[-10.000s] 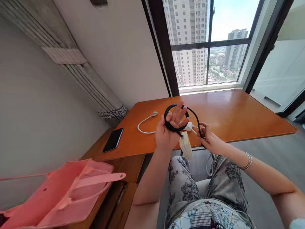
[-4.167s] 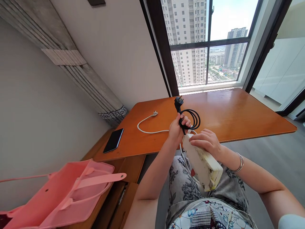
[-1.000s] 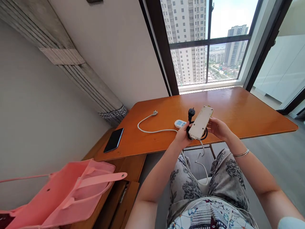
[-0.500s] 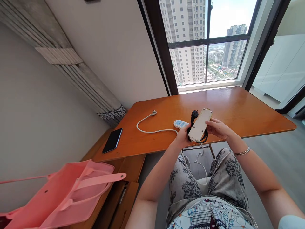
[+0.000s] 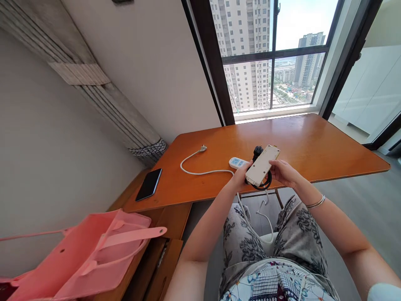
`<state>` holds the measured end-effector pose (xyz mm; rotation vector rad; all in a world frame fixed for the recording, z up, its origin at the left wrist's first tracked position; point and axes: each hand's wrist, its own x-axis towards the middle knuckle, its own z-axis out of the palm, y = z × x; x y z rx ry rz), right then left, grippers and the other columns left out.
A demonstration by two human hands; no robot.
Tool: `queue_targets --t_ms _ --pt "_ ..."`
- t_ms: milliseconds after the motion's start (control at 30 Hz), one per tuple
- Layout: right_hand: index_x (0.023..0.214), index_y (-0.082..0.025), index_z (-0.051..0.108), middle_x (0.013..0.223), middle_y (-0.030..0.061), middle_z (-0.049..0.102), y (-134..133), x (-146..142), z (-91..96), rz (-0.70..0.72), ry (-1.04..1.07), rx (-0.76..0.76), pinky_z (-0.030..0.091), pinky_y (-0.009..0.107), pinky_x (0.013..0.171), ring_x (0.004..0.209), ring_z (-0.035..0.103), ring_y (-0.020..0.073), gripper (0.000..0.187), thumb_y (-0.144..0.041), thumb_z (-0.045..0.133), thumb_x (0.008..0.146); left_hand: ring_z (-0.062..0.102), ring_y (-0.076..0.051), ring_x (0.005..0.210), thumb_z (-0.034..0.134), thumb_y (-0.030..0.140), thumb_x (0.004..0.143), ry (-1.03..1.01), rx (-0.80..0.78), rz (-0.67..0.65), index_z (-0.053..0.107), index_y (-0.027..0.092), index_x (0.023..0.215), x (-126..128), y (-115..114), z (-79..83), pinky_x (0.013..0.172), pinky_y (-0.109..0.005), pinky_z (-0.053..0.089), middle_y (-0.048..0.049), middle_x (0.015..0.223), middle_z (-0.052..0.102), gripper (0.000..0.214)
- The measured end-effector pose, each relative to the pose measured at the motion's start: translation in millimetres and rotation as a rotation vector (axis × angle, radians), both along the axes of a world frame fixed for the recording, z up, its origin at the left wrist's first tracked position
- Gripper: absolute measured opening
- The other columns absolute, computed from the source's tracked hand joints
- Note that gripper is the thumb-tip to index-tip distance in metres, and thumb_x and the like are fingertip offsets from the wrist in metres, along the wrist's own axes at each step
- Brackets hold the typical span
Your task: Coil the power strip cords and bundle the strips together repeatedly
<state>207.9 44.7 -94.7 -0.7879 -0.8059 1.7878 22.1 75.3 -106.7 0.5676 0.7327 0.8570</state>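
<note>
A cream power strip [image 5: 262, 166] is held tilted above the table's near edge, its flat side with screws facing up. My left hand [image 5: 242, 174] is closed around its lower left end, along with part of a coiled black cord [image 5: 265, 184]. The cord's black plug [image 5: 257, 152] sticks up beside the strip's upper left. My right hand [image 5: 283, 172] grips the strip's right edge with the thumb on top. Behind my left hand, a white power strip [image 5: 237, 162] lies on the table, partly hidden by that hand.
A white cord with its plug [image 5: 203, 148] curves over the wooden table [image 5: 300, 146]. A dark phone [image 5: 149, 184] lies at the table's left. Lower left stands an open pink bag [image 5: 94, 259]. White cable [image 5: 263, 217] hangs by my knees. A window [image 5: 272, 79] is behind the table.
The cream power strip has dipped slightly and shifted a little, with the black plug now lower beside it. Both hands keep their hold.
</note>
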Motion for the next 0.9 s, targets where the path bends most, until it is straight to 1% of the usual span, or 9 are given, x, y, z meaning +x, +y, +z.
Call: queue_targets --t_ms 100,200,300,400,500,600,667,800,900 --pt "0.085 -0.016 0.066 0.073 0.0063 0.074 -2 -7 0.7 -0.112 0.008 0.014 0.061 0.029 0.059 0.06 0.068 0.0174 0.006 -0.019 0.068 0.08 0.075 -0.024 0.083 0.053 0.037 0.094 0.056 -0.035 -0.017 0.068 0.012 0.116 0 0 12.0 0.073 -0.032 0.059 -0.0108 0.089 0.078 0.036" --pt "0.084 -0.016 0.066 0.075 0.0054 0.075 -2 -12 3.7 -0.219 0.034 0.027 0.062 0.031 0.063 0.063 0.069 0.0176 0.005 -0.018 0.067 0.079 0.074 -0.027 0.095 0.044 0.037 0.096 -0.038 0.01 0.054 0.066 0.011 0.119 2 -5 19.3 0.083 -0.038 0.058 -0.0123 0.095 0.078 0.041" --pt "0.088 -0.017 0.065 0.079 0.0051 0.075 -1 -15 6.5 -0.323 0.105 0.025 0.062 0.03 0.065 0.067 0.071 0.0178 0.01 -0.018 0.067 0.079 0.069 -0.028 0.11 0.041 0.033 0.094 -0.199 0.118 0.153 0.066 0.013 0.12 8 -16 17.1 0.096 -0.043 0.053 -0.0118 0.105 0.077 0.041" --pt "0.092 -0.017 0.065 0.08 0.0055 0.075 2 -17 6.6 -0.402 0.169 0.005 0.062 0.028 0.065 0.07 0.071 0.0176 0.014 -0.021 0.067 0.079 0.065 -0.028 0.119 0.046 0.035 0.092 -0.295 0.205 0.159 0.068 0.016 0.114 14 -28 7.5 0.102 -0.045 0.049 -0.0112 0.11 0.076 0.037" --pt "0.093 -0.017 0.065 0.081 0.0041 0.075 5 -16 3.3 -0.453 0.196 0.005 0.062 0.025 0.067 0.072 0.071 0.0162 0.015 -0.022 0.068 0.079 0.066 -0.025 0.116 0.056 0.031 0.089 -0.287 0.231 0.163 0.07 0.017 0.103 20 -35 -4.1 0.102 -0.04 0.048 -0.0093 0.105 0.076 0.024" --pt "0.093 -0.018 0.065 0.082 0.0034 0.075 6 -14 -1.2 -0.457 0.189 0.024 0.062 0.026 0.071 0.075 0.071 0.0164 0.017 -0.023 0.07 0.078 0.066 -0.022 0.113 0.066 0.022 0.085 -0.249 0.222 0.233 0.07 0.018 0.097 26 -36 -13.0 0.101 -0.036 0.047 -0.0063 0.099 0.076 0.013" --pt "0.093 -0.019 0.065 0.084 0.0036 0.075 6 -13 -3.2 -0.446 0.183 0.029 0.062 0.027 0.073 0.078 0.071 0.0173 0.018 -0.024 0.071 0.077 0.066 -0.022 0.113 0.07 0.021 0.083 -0.236 0.212 0.264 0.07 0.018 0.093 29 -34 -16.3 0.1 -0.036 0.047 -0.0059 0.096 0.076 0.01" --pt "0.093 -0.02 0.065 0.085 0.0029 0.075 3 -14 -3.3 -0.434 0.194 0.023 0.062 0.028 0.073 0.078 0.071 0.0171 0.018 -0.025 0.071 0.077 0.068 -0.021 0.105 0.074 0.021 0.082 -0.228 0.237 0.269 0.07 0.018 0.089 31 -32 -16.5 0.096 -0.035 0.049 -0.0053 0.093 0.076 0.009" --pt "0.093 -0.02 0.065 0.083 0.0021 0.074 2 -17 -2.5 -0.431 0.207 0.008 0.061 0.026 0.069 0.074 0.069 0.0161 0.016 -0.026 0.069 0.078 0.071 -0.02 0.094 0.074 0.019 0.081 -0.217 0.28 0.286 0.069 0.018 0.082 31 -32 -13.1 0.095 -0.036 0.051 -0.0023 0.08 0.073 0.005"
